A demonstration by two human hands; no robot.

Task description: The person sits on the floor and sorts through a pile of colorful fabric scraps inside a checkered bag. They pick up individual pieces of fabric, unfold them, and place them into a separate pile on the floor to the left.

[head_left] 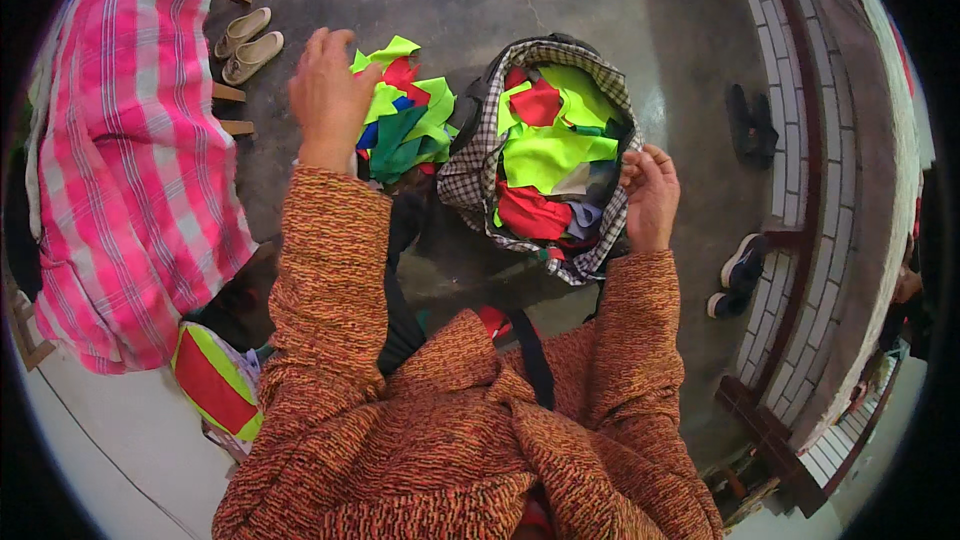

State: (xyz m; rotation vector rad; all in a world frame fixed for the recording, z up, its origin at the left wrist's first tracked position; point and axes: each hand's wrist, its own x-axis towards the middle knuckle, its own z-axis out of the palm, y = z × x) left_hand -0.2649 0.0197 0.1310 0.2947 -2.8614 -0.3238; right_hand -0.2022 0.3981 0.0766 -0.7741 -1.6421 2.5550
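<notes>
hands over fabric scraps on a grey floor (680, 50), seen from above. the left hand (335, 95) is held wide, fingers extended and thumb apart, at the left edge of a loose scrap pile (405, 140) of neon yellow-green, red, blue and dark green pieces; contact with the cloth cannot be told, and the hand and wrist hide part of the pile. the right hand (652, 195) is narrow, fingers curled at the right rim of a black-and-white checked bag (465, 180); whether it pinches the rim cannot be told. the bag stands open to the right of the pile, filled with similar scraps (545, 155), the lower layers hidden beneath the top ones. at left, a pink plaid cloth (130, 140) covers most of a piece of furniture, beside cream shoes (250, 58). a red-and-neon panelled item (215, 380) is partly hidden by the left sleeve (330, 270). at right, any markings on the dark white-soled shoes (742, 265) are too small to read.
</notes>
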